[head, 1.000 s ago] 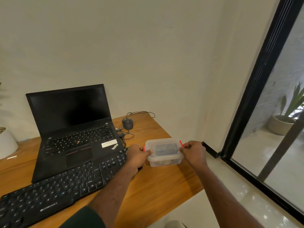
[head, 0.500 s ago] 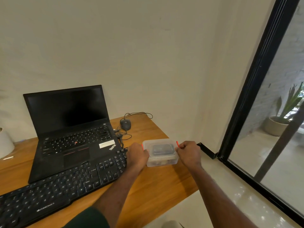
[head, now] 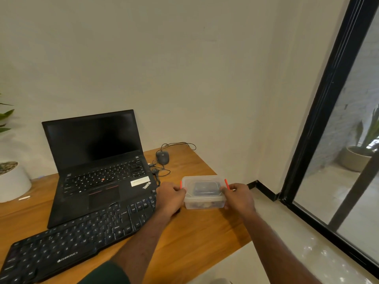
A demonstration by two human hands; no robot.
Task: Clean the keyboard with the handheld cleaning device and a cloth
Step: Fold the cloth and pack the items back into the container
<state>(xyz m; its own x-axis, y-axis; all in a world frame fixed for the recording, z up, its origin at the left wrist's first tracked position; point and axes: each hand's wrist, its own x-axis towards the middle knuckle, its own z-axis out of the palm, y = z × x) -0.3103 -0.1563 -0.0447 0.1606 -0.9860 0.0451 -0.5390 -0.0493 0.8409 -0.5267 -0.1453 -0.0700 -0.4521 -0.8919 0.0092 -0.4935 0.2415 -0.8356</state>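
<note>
nearest: black full-size keyboard (head: 75, 240) lying diagonally on the wooden surface (head: 194, 238), front left, untouched. no cloth and no cleaning device out on the surface.

just beyond, at the keyboard's right end: small clear plastic lidded box with orange side clips (head: 203, 191), resting on the surface. left hand (head: 170, 198) closed on the box's left end, fingers at the left orange clip. right hand (head: 239, 196) closed on the right end, thumb and fingers at the right orange clip. lid seated; dark rounded object visible through it, judged to be the handheld cleaning device, with pale material under it that may be the cloth; not confirmed.

change over the last second: little. same grip at both clips in all three views; box in the same spot beside the keyboard. apparent shift due mainly to head movement. lid no more raised than before; whether the clips have swung further out cannot be told.

meaning for the task: unlatching stage only, cleaning not begun. both clips to come free before the lid lifts. light box, likely to skid or tip if one side releases first.

further back: open black laptop (head: 98, 160), screen dark, behind the keyboard. grey wired mouse (head: 162, 157) with looped cable near the wall. white plant pot (head: 12, 181) at far left.
</note>
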